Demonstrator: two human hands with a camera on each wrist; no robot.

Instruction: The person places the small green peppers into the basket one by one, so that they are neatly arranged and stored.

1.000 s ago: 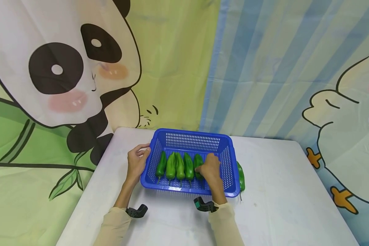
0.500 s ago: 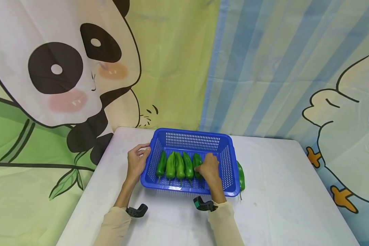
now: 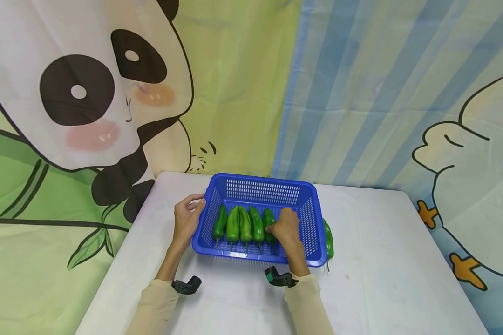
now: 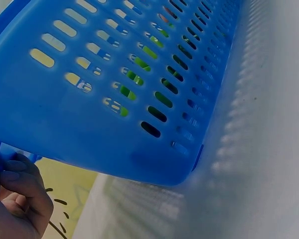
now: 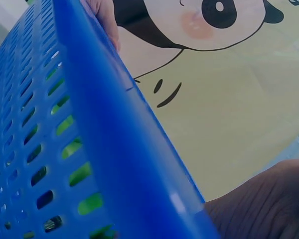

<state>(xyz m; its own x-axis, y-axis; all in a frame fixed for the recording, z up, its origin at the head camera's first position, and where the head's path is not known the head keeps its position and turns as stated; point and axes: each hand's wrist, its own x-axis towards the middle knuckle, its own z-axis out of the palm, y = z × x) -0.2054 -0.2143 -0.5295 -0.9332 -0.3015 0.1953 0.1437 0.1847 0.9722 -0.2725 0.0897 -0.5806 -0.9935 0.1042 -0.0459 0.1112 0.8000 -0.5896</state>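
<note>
A blue slotted plastic basket [image 3: 260, 179] stands on the white table with several green peppers [image 3: 232, 225] side by side in it, stems toward the front. My left hand [image 3: 186, 223] grips the basket's left rim; the left wrist view shows its curled fingers [image 4: 27, 184] at the rim. Inside the basket's right part, my right hand [image 3: 287, 230] points downward, its thumb at the rightmost pepper [image 3: 269, 216] in the row. That hand covers part of this pepper and hides its own fingertips. From the right wrist view, the basket wall [image 5: 124, 139] blocks the hand's work.
Another green pepper [image 3: 329, 239] lies on the white table [image 3: 381, 251] just outside the basket's right side, partly hidden by it. Behind the table hangs a printed curtain [image 3: 239, 93] with a panda and stripes.
The right hand and the rightmost pepper in the row have shifted very slightly left. The left hand stays on the rim and the basket keeps its place.
</note>
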